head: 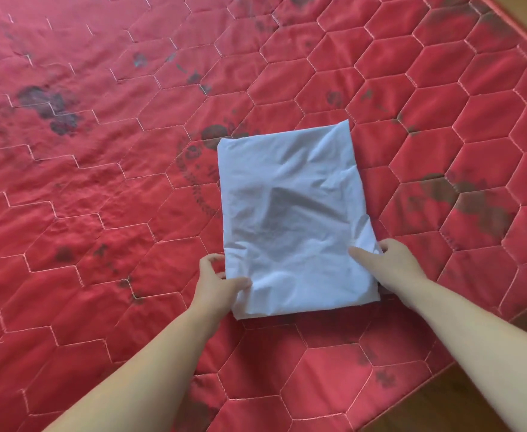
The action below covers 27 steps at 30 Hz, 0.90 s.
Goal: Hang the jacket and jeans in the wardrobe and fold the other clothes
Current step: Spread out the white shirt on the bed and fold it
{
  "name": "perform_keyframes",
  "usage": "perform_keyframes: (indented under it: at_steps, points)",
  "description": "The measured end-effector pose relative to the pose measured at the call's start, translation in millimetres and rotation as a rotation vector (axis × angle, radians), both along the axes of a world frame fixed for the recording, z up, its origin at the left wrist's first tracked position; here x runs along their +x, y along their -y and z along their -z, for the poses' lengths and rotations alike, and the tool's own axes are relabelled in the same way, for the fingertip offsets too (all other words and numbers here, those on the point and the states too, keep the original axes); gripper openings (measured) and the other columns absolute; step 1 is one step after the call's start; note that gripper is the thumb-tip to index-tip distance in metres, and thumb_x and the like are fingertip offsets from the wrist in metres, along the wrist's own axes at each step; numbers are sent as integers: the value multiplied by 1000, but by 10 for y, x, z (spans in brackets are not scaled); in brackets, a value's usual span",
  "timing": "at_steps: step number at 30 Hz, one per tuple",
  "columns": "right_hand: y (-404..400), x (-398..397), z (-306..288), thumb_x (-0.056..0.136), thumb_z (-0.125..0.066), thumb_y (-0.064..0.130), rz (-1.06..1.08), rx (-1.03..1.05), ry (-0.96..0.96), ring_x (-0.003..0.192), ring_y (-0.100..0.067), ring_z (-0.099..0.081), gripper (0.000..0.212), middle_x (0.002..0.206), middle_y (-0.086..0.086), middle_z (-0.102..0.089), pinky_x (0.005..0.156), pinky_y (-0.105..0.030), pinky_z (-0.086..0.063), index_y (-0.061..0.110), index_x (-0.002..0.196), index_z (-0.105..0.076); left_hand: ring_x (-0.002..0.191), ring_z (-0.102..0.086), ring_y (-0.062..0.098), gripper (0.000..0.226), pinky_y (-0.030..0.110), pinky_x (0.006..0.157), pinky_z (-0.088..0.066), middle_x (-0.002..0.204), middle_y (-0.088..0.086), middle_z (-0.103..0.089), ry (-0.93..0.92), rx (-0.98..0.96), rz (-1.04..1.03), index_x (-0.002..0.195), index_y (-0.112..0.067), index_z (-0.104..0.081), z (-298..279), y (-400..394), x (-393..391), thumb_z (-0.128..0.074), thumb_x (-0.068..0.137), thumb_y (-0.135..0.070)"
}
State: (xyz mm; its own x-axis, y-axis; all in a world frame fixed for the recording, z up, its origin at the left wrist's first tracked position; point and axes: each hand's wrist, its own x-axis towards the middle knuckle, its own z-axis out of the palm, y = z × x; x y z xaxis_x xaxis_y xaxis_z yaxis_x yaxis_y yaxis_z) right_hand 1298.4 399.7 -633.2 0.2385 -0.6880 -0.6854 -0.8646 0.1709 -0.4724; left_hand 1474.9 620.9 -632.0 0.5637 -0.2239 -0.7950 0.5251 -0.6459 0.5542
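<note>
A white garment (293,213), folded into a wrinkled rectangle, lies flat on the red quilted mattress (115,182), right of centre. My left hand (217,280) pinches its near left edge, thumb on top and fingers curled under. At the near right edge, my right hand (387,260) grips the fabric the same way, thumb pointing across the cloth. No jacket or jeans are in view.
The mattress carries hexagon stitching and dark stains over much of its surface. Its right edge (505,23) runs diagonally from the top right, and a wooden floor (443,406) shows beyond the near right corner.
</note>
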Motion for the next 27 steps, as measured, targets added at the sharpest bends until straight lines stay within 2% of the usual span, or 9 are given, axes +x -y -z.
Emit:
perform_keyframes:
  at_steps: [3, 5, 9, 13, 16, 18, 21, 22, 27]
  points:
    - [-68, -65, -51, 84, -74, 23, 116, 323, 123, 78, -21, -70, 18, 88, -3, -74, 67, -35, -57, 13, 97, -68, 86, -72, 26, 38, 36, 67, -57, 97, 7, -75, -186, -36, 46, 115, -10, -63, 22, -40, -15, -74, 79, -4]
    - [-96, -94, -53, 83, -74, 19, 84, 484, 108, 84, -21, -72, 21, 91, -3, -76, 72, -34, -58, 13, 103, -69, 83, -73, 25, 31, 38, 71, -60, 96, 7, -76, -282, -54, 35, 110, -11, -68, 7, -78, -17, -72, 81, -1]
    - [-162, -136, -34, 85, -72, 14, 37, 611, 87, 99, -21, -70, 30, 101, -2, -76, 82, -37, -56, 14, 114, -66, 82, -70, 19, 33, 34, 73, -58, 102, 2, -74, -362, 8, 110, 112, -19, -65, -35, -178, 21, -72, 82, -7]
    - [-261, -181, -99, 91, -63, 11, 124, 736, 195, 104, -26, -68, 28, 109, -4, -74, 84, -44, -56, 19, 118, -61, 83, -72, 19, 39, 29, 65, -58, 103, 3, -75, -397, -63, 36, 117, -14, -64, -96, -237, 44, -65, 82, 4]
    - [-296, -197, -159, 93, -59, 9, 258, 785, 334, 101, -27, -68, 29, 111, -4, -73, 80, -46, -57, 22, 118, -59, 88, -72, 23, 46, 31, 68, -60, 114, 9, -72, -435, -215, -72, 125, -13, -59, -156, -252, 70, -56, 85, 9]
    - [-296, -146, -246, 93, -56, 7, 360, 788, 419, 93, -24, -70, 27, 103, -2, -75, 77, -45, -58, 24, 113, -59, 89, -71, 26, 55, 34, 69, -61, 120, 13, -69, -423, -326, -182, 132, -15, -51, -210, -237, 126, -52, 85, 12]
    - [-233, -15, -426, 93, -54, 8, 476, 776, 529, 79, -19, -72, 22, 95, -3, -75, 67, -37, -61, 18, 112, -61, 88, -73, 22, 74, 31, 67, -60, 124, 8, -68, -399, -469, -259, 135, -41, -38, -364, -149, 231, -51, 86, 13]
    - [-197, 43, -502, 93, -55, 8, 500, 761, 558, 75, -17, -72, 22, 93, -4, -75, 64, -34, -61, 16, 113, -61, 87, -73, 21, 76, 30, 67, -60, 124, 7, -68, -391, -509, -249, 135, -43, -37, -437, -107, 276, -51, 86, 13]
    - [0, 321, -896, 92, -53, 8, 514, 667, 676, 71, -14, -71, 24, 88, -4, -74, 61, -31, -60, 12, 114, -61, 82, -69, 25, 45, 34, 73, -54, 117, 14, -70, -300, -506, -70, 119, -18, -64, -834, 127, 476, -50, 86, 9]
